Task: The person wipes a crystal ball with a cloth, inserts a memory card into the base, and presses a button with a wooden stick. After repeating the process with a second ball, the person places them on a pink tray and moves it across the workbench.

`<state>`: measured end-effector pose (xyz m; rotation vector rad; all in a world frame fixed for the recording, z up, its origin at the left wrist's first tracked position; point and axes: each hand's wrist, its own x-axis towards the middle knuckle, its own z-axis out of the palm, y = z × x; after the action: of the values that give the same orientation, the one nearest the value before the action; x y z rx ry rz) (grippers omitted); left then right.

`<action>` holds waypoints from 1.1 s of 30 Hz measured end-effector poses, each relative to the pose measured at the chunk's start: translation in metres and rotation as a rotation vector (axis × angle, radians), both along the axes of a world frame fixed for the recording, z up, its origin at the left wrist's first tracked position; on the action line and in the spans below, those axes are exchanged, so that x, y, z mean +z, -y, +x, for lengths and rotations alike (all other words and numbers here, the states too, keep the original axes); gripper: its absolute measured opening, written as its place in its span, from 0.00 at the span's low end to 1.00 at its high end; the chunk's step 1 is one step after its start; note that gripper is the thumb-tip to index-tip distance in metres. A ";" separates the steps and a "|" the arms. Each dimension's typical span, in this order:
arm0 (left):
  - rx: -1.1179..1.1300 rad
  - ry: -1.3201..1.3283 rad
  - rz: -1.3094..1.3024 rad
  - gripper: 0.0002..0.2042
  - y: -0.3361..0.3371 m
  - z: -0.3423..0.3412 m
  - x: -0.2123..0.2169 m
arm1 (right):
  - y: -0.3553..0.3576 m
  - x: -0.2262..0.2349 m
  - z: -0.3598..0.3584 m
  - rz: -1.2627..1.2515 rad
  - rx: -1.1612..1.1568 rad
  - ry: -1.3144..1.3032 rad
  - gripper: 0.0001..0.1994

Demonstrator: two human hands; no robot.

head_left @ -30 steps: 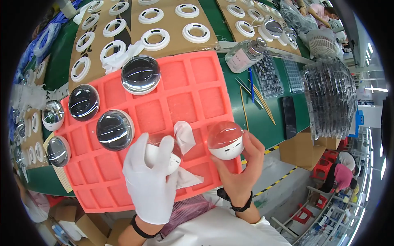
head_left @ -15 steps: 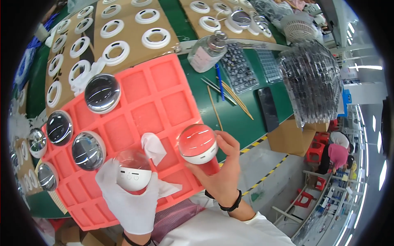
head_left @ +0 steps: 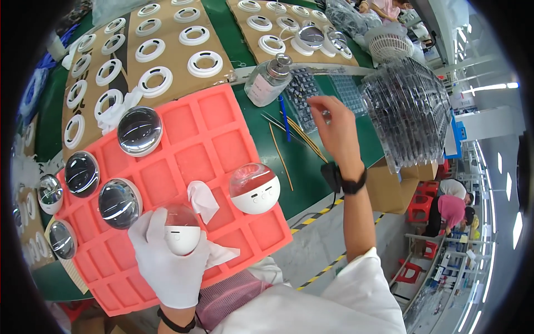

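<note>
My left hand (head_left: 167, 264), in a white glove, is closed around a white rounded device with a clear dome (head_left: 182, 240), held over the pink tray (head_left: 181, 119). My bare right hand (head_left: 338, 131) is above the green table, beside a clear plastic tray of small black parts (head_left: 302, 89). Its fingers are curved and apart, with nothing visible in them. A second white device with a clear dome (head_left: 255, 195) rests on the right part of the pink tray. White tissue (head_left: 203, 201) lies between the two devices.
Several dark-domed units (head_left: 140, 131) sit at the tray's left. Behind are white rings (head_left: 154, 82) on cardboard. A glass pump bottle (head_left: 268, 80), a blue pen (head_left: 285, 119) and thin sticks (head_left: 281, 157) lie on the table near stacked plastic trays (head_left: 406, 114).
My right hand has let go of the second device, now on the pink tray, and moved up and right to the parts tray. My left hand still holds its device.
</note>
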<state>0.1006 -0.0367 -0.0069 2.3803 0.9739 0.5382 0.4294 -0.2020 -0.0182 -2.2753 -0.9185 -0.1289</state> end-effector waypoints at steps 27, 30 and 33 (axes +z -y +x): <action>-0.017 -0.048 0.038 0.38 0.007 -0.002 -0.003 | -0.006 0.021 -0.028 0.378 0.075 -0.725 0.08; -0.074 -0.156 -0.048 0.40 0.002 -0.007 0.013 | -0.012 0.030 -0.057 0.425 0.097 -0.821 0.08; -0.087 -0.297 -0.222 0.41 0.004 -0.008 0.027 | -0.017 0.036 -0.086 0.503 0.201 -0.836 0.05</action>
<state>0.0922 -0.0408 0.0199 2.3254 0.9906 0.0394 0.3436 -0.1854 0.0182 -1.5242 -0.5603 0.5764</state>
